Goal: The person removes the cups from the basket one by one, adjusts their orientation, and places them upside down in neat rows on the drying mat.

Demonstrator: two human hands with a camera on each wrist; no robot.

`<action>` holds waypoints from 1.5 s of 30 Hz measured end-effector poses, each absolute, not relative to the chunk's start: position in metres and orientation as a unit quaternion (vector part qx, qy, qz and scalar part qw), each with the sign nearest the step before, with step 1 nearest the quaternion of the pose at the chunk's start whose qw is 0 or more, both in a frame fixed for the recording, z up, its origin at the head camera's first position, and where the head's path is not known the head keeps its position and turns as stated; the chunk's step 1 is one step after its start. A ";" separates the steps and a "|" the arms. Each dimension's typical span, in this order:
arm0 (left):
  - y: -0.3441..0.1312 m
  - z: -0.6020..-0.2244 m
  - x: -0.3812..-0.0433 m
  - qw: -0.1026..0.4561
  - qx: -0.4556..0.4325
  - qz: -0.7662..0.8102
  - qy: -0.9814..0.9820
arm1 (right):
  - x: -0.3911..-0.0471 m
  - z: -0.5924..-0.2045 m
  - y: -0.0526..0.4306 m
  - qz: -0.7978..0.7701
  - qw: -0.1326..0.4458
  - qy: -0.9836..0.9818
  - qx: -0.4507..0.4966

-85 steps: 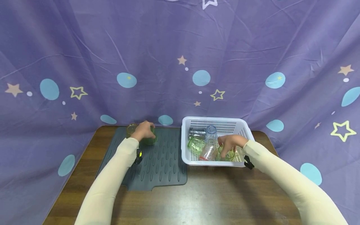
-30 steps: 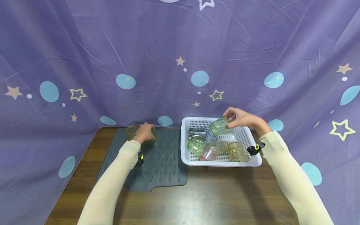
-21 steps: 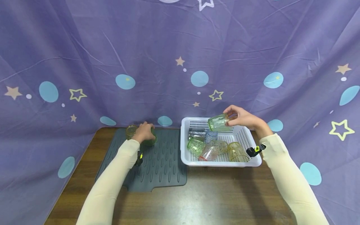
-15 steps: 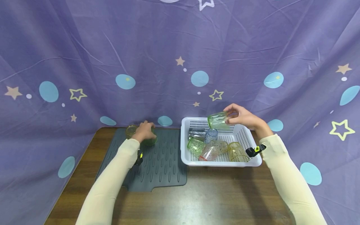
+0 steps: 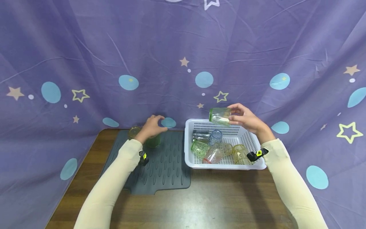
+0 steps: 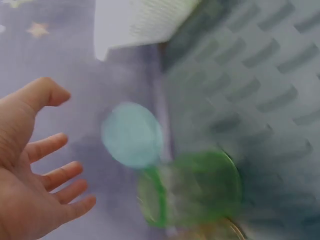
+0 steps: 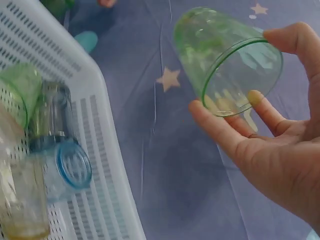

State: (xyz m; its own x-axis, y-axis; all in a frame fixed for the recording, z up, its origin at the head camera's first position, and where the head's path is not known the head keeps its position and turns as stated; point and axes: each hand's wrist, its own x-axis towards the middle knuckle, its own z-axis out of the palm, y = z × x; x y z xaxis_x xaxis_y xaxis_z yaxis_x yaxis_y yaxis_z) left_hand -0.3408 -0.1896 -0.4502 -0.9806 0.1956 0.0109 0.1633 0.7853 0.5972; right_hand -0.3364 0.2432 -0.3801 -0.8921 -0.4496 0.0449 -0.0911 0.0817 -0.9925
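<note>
Above the back of the white basket [image 5: 189, 162], my right hand [image 5: 248, 120] grips a clear green glass [image 5: 219, 116] by its rim end. That glass is tipped on its side, its mouth toward my palm, as the right wrist view shows. My left hand [image 5: 151, 128] is raised over the mat with fingers spread and holds nothing. Just below it a green glass [image 6: 200, 187] stands on the dark grey mat [image 5: 168, 165], apart from the fingers. A yellowish glass [image 5: 134, 131] stands left of that one, partly hidden by the hand.
In the basket lie several glasses: a dark grey one [image 5: 201, 135], a blue one [image 5: 215, 136], a light green one [image 5: 199, 148], a pinkish one [image 5: 213, 155] and yellow ones. A purple curtain [image 5: 160, 63] hangs behind the wooden table [image 5: 214, 200].
My right hand has lifted the green glass out of the basket, raising it and turning it sideways. My left hand has let go of the green glass on the mat and risen.
</note>
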 end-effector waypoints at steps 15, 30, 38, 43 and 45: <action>-0.124 -0.391 -0.322 0.016 0.167 0.619 0.767 | -0.325 -0.372 0.199 -0.812 0.189 0.491 -0.251; -0.091 -0.367 -0.304 0.022 0.218 0.710 0.670 | -0.319 -0.373 0.168 -0.834 0.201 0.442 -0.262; -0.082 -0.368 -0.302 0.014 0.210 0.715 0.667 | -0.317 -0.375 0.157 -0.828 0.206 0.448 -0.266; -0.080 -0.368 -0.301 0.004 0.206 0.717 0.666 | -0.316 -0.375 0.152 -0.822 0.206 0.460 -0.264; -0.080 -0.368 -0.301 0.001 0.204 0.718 0.665 | -0.315 -0.375 0.150 -0.822 0.206 0.465 -0.256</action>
State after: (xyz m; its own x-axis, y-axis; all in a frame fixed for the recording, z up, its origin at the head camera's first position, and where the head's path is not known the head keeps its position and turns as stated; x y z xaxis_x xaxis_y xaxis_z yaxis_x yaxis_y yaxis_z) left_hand -0.3014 -0.0796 -0.3677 -0.9166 0.2730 0.2922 0.2704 -0.1151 0.9558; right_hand -0.3153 0.1502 -0.3753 -0.7847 -0.5759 0.2296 0.1002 -0.4833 -0.8697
